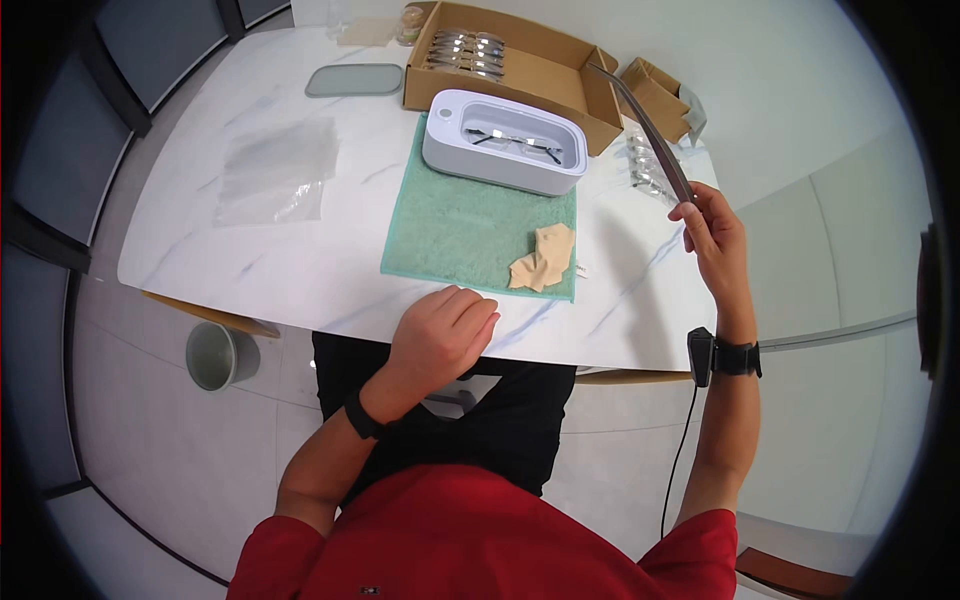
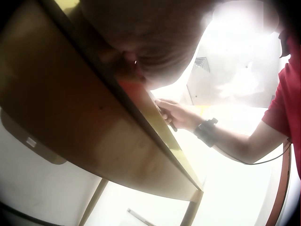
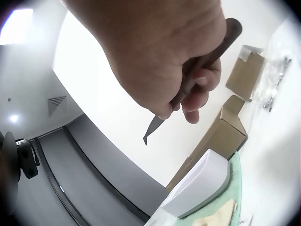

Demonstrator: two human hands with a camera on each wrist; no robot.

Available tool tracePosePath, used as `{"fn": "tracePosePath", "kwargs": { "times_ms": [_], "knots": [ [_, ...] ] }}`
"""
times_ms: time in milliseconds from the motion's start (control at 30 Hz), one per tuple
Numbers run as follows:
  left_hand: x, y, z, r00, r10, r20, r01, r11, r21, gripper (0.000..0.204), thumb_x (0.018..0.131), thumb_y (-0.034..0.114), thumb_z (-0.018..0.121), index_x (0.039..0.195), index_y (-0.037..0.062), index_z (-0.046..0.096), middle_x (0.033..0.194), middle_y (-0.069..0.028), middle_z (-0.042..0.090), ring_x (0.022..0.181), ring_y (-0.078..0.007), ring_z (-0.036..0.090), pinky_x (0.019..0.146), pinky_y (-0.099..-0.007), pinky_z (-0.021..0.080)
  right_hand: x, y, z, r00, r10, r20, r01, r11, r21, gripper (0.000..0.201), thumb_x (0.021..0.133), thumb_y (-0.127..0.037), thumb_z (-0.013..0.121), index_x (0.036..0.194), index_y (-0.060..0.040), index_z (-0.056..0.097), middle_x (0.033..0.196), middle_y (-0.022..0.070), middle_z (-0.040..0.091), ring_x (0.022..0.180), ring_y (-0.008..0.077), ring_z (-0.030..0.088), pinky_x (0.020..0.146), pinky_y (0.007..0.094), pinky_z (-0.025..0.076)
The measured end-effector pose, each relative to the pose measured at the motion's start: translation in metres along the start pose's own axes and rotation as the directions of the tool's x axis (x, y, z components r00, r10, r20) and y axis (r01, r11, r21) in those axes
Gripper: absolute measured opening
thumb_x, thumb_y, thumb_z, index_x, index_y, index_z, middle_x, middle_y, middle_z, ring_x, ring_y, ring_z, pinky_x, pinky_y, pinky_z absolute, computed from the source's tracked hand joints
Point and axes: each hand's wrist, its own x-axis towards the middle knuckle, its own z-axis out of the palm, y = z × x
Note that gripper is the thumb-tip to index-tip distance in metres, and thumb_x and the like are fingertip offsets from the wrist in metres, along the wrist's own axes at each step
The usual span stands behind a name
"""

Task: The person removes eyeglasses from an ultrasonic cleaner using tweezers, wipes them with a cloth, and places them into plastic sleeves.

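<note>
While you grip the tweezers [image 1: 664,150]: they slant across the upper right of the frame, apart from the cleaner, tip pointing upper left.
Right hand [image 1: 719,238]: right of frame, raised above the table [image 1: 330,280]; thumb and fingers curled round the tweezers well back from the tip, presumably for reach. Forearm runs nearly straight up from lower right.
Glasses [image 1: 513,141]: one pair inside the cleaner's tank, upper centre; its walls likely keep them contained. Liquid: cannot tell.
Cleaner [image 1: 490,168]: white, sitting on the far part of the green towel [image 1: 450,235], which probably catches drips.
Cloth [image 1: 545,258]: crumpled on the towel's lower right corner, likely there for easy reach.
Left hand [image 1: 440,335]: lower centre, at the table's near edge, back upward, fingers bent. Palm hidden; cannot tell how tightly closed, or whether it is empty.
Cardboard box [image 1: 545,75]: top centre, behind the cleaner; more glasses [image 1: 467,55] lined up at its left end, presumably to stay separated.
Clear bags [image 1: 275,175]: flat on the table, left.
</note>
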Motion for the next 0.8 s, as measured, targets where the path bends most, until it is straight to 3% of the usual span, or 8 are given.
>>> {"fn": "tracePosePath", "kwargs": {
  "times_ms": [267, 333, 433, 667, 800],
  "knots": [
    [-0.001, -0.001, -0.002, 0.998, 0.008, -0.065, -0.011, 0.999, -0.034, 0.014, 0.079, 0.004, 0.075, 0.09, 0.0037, 0.066, 0.08, -0.0076, 0.062, 0.07, -0.0259, 0.062, 0.061, -0.0367, 0.05, 0.006, -0.008, 0.014, 0.995, -0.096, -0.016, 0.09, 0.973, -0.212, 0.033, 0.097, -0.012, 0.069, 0.127, 0.0007, 0.062, 0.09, -0.0002, 0.066, 0.07, 0.0043, 0.051, 0.065, 0.0214, 0.045],
    [-0.002, -0.002, -0.001, 0.998, -0.001, -0.061, -0.001, 1.0, -0.026, 0.013, 0.079, 0.004, 0.075, 0.089, 0.0041, 0.066, 0.08, -0.0073, 0.061, 0.07, -0.0257, 0.061, 0.061, -0.0366, 0.051, 0.006, -0.013, 0.015, 1.0, -0.01, 0.024, 0.017, 0.959, -0.283, 0.033, 0.098, -0.008, 0.067, 0.129, 0.0008, 0.06, 0.096, 0.0003, 0.066, 0.08, 0.0062, 0.057, 0.074, 0.0222, 0.049],
    [-0.002, -0.001, -0.002, 0.998, -0.01, -0.056, 0.007, 0.999, -0.041, 0.013, 0.079, 0.005, 0.075, 0.088, 0.0046, 0.066, 0.081, -0.007, 0.061, 0.071, -0.0256, 0.061, 0.062, -0.0367, 0.051, 0.005, -0.022, 0.018, 0.999, -0.037, 0.032, 0.044, 0.955, -0.294, 0.034, 0.095, -0.012, 0.072, 0.125, -0.0014, 0.064, 0.089, -0.002, 0.064, 0.069, 0.0047, 0.049, 0.065, 0.0217, 0.044],
    [-0.002, -0.001, -0.002, 0.998, -0.019, -0.056, 0.016, 0.998, -0.06, 0.013, 0.079, 0.005, 0.075, 0.089, 0.0047, 0.066, 0.08, -0.0075, 0.06, 0.071, -0.0262, 0.062, 0.062, -0.0372, 0.051, 0.013, -0.029, 0.011, 0.996, -0.072, 0.055, 0.086, 0.935, -0.345, 0.032, 0.095, -0.013, 0.072, 0.123, -0.0001, 0.064, 0.083, 0.0009, 0.065, 0.068, 0.0074, 0.051, 0.065, 0.0243, 0.046],
    [-0.003, -0.003, -0.002, 0.998, -0.011, -0.056, 0.008, 0.998, -0.059, 0.013, 0.079, 0.005, 0.075, 0.089, 0.0044, 0.066, 0.08, -0.0077, 0.06, 0.071, -0.0264, 0.062, 0.062, -0.0373, 0.051, 0.022, -0.032, 0.006, 0.99, -0.061, 0.128, 0.117, 0.862, -0.494, 0.033, 0.095, -0.016, 0.072, 0.123, -0.0018, 0.065, 0.081, 0.0057, 0.066, 0.066, 0.0117, 0.054, 0.065, 0.0272, 0.048]
  ]
}}
